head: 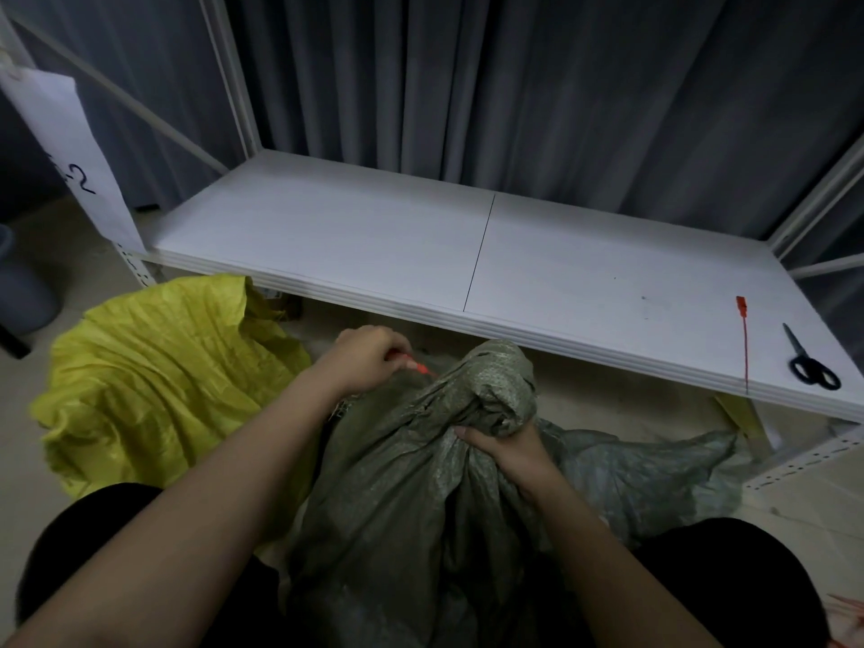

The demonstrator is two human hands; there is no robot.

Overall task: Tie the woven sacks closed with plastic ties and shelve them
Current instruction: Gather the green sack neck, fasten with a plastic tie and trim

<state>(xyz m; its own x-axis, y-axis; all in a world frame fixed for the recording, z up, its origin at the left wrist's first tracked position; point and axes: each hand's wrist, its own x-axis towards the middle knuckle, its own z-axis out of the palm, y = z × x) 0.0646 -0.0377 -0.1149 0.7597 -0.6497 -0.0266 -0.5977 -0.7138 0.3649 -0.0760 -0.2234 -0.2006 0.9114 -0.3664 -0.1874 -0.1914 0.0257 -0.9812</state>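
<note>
The right hand (507, 453) grips the bunched neck of a grey-green sack (421, 484) on the floor between the person's knees. The left hand (367, 357) pinches a red tie (421, 367) at the neck. A yellow sack (163, 376) lies to the left. On the white shelf (374, 240) lie another tie (743, 339) and scissors (811, 364).

2 sacks (406, 484), 2 ties (742, 339), 1 scissors (809, 362)

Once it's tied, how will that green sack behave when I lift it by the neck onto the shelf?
The green sack looks floppy: its woven cloth folds and sags below the right hand bunching the neck. It probably won't stand stiffly on the shelf. Its weight cannot be judged, since the contents are hidden.
</note>
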